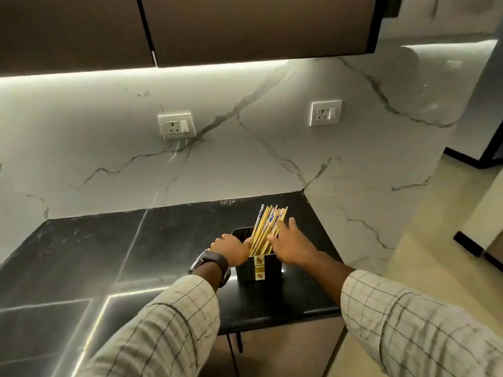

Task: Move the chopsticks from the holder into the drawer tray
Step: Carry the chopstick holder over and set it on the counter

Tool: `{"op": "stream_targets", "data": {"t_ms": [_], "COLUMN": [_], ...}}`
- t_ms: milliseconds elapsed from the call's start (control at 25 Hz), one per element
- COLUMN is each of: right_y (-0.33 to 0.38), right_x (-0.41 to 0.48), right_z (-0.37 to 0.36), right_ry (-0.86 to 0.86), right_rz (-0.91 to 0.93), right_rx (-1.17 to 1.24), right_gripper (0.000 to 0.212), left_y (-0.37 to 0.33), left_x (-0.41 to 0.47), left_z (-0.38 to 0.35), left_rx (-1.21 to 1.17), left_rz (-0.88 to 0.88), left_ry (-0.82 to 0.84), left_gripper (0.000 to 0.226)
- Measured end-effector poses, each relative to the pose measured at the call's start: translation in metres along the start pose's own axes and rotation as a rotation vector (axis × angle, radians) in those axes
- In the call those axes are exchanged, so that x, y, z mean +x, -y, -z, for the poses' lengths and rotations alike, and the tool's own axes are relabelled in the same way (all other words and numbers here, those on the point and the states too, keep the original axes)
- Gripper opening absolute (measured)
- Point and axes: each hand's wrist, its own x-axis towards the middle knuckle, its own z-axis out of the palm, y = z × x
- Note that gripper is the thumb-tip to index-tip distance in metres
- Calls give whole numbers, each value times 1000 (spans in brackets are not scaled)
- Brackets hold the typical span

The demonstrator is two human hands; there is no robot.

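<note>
A black square holder (pixel 268 269) with a small label stands on the dark countertop (pixel 109 254) near its right end. Several yellow chopsticks (pixel 265 227) with patterned tops lean to the right inside it. My left hand (pixel 231 247), with a watch on the wrist, grips the holder's left rim. My right hand (pixel 288 244) rests against the chopsticks from the right, its fingers curled around some of them. The drawer and its tray are not in view.
A marble backsplash (pixel 245 148) with two wall sockets (pixel 176 126) (pixel 326 113) rises behind the counter. Dark wall cabinets (pixel 245 25) hang overhead. The counter ends at a marble side panel (pixel 362 221) on the right, with beige floor (pixel 435 227) beyond.
</note>
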Motion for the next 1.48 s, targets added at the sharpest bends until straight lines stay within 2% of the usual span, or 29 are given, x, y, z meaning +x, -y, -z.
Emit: {"op": "stream_targets", "data": {"t_ms": [120,200,320,440,560,640,760,840,1000,1240,1480], "right_y": [-8,-10,-11,-12,-18,-22,-25,-24,-21,-5,23], "right_x": [-1,-1,3,7,12,15,17,19,19,-3,-40], "right_z": [-19,-28,-33,-37,-46,-51,-52,-53,-53,-60,-65], "right_ry": [39,25,16,22,39,61,95,91,63,51,69], "right_rz": [-89,-177,-292,-380,-458,-528,-595,-614,-632,-600,-493], "right_rx": [109,206,354,462,567,724,928,1009,1062,1045,989], "right_gripper": [65,71,74,62,40,27,19,17,16,15,14], "left_y": [11,15,17,22,29,30,31,34,42,56,87], "left_x": [5,8,13,24,33,38,42,43,42,18,-26], "left_z": [-15,-23,-29,-35,-45,-52,-60,-61,-60,-49,-44], "left_rx": [-105,-216,-389,-534,-603,-689,-830,-867,-927,-957,-995], "left_rz": [62,96,164,188,219,251,292,311,316,301,323], "left_ry": [90,83,83,106,143,156,146,129,130,58,-28], "left_gripper": [73,63,61,60,53,47,48,47,20,22,17]}}
